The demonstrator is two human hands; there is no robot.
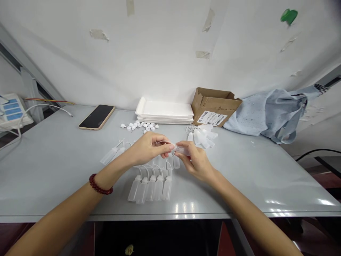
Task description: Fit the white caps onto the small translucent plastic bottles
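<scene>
Both hands meet over the middle of the grey table. My right hand (195,158) is closed on a small translucent bottle (182,150) lying sideways, its neck toward the left. The fingers of my left hand (151,146) pinch at the bottle's neck, with a thin white tube along them. Below the hands, several translucent bottles (151,188) with bent tubes lie in a row. A few more bottles (109,155) with tubes lie left of my left hand. Beyond the hands are small white caps (137,124) and, on the right, a pile of bottles (204,138).
A stack of white trays (165,111) and an open cardboard box (213,106) stand against the wall. A phone (97,117) lies back left, near a white cable (48,105). Pale blue cloth (259,113) rests back right. The table's front edge (186,216) crosses below.
</scene>
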